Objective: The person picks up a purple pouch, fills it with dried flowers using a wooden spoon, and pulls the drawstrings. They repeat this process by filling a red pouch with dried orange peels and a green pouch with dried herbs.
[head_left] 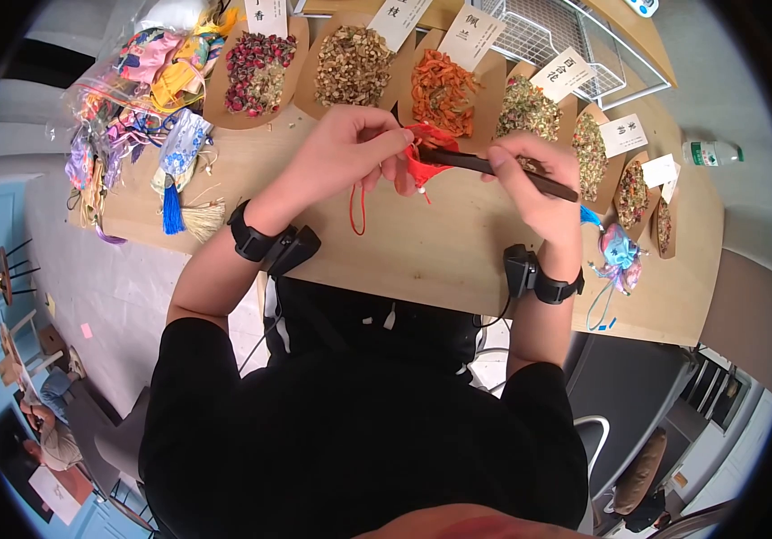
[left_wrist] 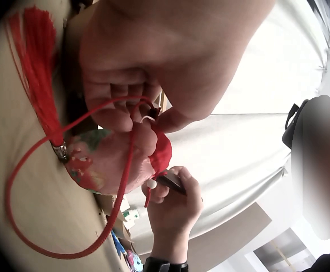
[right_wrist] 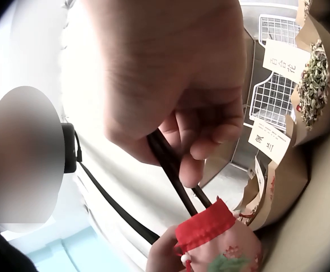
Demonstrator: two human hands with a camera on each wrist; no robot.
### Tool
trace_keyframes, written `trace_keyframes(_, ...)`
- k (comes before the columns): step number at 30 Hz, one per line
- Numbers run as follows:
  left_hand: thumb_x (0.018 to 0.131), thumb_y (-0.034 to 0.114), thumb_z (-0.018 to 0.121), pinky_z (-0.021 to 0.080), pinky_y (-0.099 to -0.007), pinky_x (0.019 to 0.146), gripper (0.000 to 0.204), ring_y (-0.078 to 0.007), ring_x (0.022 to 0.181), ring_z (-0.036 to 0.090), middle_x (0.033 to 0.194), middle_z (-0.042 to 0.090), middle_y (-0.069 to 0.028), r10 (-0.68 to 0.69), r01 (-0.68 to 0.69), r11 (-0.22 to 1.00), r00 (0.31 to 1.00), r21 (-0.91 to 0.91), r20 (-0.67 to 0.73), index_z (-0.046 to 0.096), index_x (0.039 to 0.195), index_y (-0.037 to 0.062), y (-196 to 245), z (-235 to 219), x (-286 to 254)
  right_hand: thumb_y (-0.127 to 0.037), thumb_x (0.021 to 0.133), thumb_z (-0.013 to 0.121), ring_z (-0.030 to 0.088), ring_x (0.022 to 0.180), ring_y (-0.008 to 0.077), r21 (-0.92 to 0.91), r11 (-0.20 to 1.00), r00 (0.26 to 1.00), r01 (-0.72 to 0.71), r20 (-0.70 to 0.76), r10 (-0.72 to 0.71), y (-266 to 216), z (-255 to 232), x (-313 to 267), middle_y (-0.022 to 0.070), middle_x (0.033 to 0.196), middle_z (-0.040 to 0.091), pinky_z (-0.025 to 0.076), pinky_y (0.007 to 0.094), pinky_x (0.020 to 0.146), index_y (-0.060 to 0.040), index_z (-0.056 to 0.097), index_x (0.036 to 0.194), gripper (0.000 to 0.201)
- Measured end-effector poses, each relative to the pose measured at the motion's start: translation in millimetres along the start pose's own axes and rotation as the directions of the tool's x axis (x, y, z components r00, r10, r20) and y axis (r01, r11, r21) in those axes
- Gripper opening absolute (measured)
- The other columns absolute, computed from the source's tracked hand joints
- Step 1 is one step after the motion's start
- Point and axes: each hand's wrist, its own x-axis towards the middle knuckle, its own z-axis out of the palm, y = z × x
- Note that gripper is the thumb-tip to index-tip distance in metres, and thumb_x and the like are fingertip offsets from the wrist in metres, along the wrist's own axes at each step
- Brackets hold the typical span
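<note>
A small drawstring pouch point(left_wrist: 105, 164) has a red top band, a pinkish body with a flower pattern, a red cord loop point(left_wrist: 115, 218) and a red tassel point(left_wrist: 37, 73). My left hand point(head_left: 346, 151) pinches it near its mouth, over the front of the table. In my right hand point(head_left: 539, 184) is a pair of dark tongs point(right_wrist: 168, 170), held between thumb and fingers. Their two tips go down into the pouch's mouth in the right wrist view, so the ends are hidden. Just beyond the pouch lies a paper tray point(head_left: 492, 81) of orange dried petals point(head_left: 444, 90).
More paper trays of dried flowers point(head_left: 260, 72) and herbs point(head_left: 353, 65), with label cards point(head_left: 471, 36), line the back and right. Pouches with tassels point(head_left: 179, 153) pile up at left; a blue-purple pouch point(head_left: 620, 256) lies right. A bottle point(head_left: 712, 153) and wire basket point(head_left: 516, 36) stand beyond.
</note>
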Motion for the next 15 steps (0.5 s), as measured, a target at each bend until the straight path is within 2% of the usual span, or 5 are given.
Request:
trace_keyframes(2,0.096,0.018,0.059,0.039,-0.0209,0.043,0.027,-0.0062,0.045,0.052,0.062,0.063,-0.0035,-0.003,0.003,1.000,1.000,-0.005,0.001,0.064,0.080,-0.0019,0,0,0,-0.001,0.088,0.061,0.064,0.062,0.0101,0.061,0.998,0.998,0.003,-0.064,0.001,3,-8,-5,0.0065,0.068,0.068,0.048,0.0237,0.056,0.0020,0.068,0.081,0.010)
trace_keyframes(5,0.096,0.018,0.058,0.039,-0.0210,0.043,0.027,-0.0065,0.045,0.052,0.061,0.063,-0.0034,-0.004,0.004,1.000,1.000,-0.011,0.017,0.064,0.079,-0.0019,-1,-1,1,0.000,0.087,0.060,0.064,0.061,0.0100,0.170,0.982,0.989,0.079,-0.139,-0.056,5,-15,-7,0.0070,0.069,0.068,0.048,0.0235,0.056,0.0023,0.068,0.081,0.011)
trace_keyframes(9,0.097,0.018,0.058,0.039,-0.0210,0.043,0.028,-0.0068,0.045,0.052,0.061,0.063,-0.0034,-0.011,0.011,1.000,1.000,-0.010,0.013,0.063,0.078,-0.0016,-1,0,1,0.001,0.088,0.057,0.064,0.061,0.0119,0.117,0.990,0.993,0.078,-0.102,-0.067,4,-5,-3,0.0083,0.069,0.067,0.049,0.0242,0.056,0.0044,0.067,0.082,0.012)
trace_keyframes(12,0.097,0.019,0.058,0.039,-0.0211,0.043,0.029,-0.0068,0.045,0.052,0.061,0.063,-0.0035,-0.014,0.014,1.000,1.000,-0.021,0.008,0.063,0.077,-0.0012,0,1,1,0.000,0.090,0.057,0.064,0.063,0.0112,0.194,0.979,0.996,0.062,-0.074,-0.049,5,-3,-4,0.0084,0.070,0.067,0.049,0.0240,0.058,0.0047,0.068,0.084,0.013)
trace_keyframes(15,0.097,0.020,0.059,0.039,-0.0213,0.043,0.030,-0.0069,0.045,0.052,0.061,0.062,-0.0032,-0.017,0.017,1.000,1.000,-0.023,0.004,0.062,0.077,-0.0009,-1,0,0,0.000,0.092,0.056,0.064,0.066,0.0104,0.369,0.927,0.970,0.058,-0.239,0.034,20,-17,-4,0.0084,0.075,0.068,0.049,0.0235,0.060,0.0055,0.068,0.087,0.014)
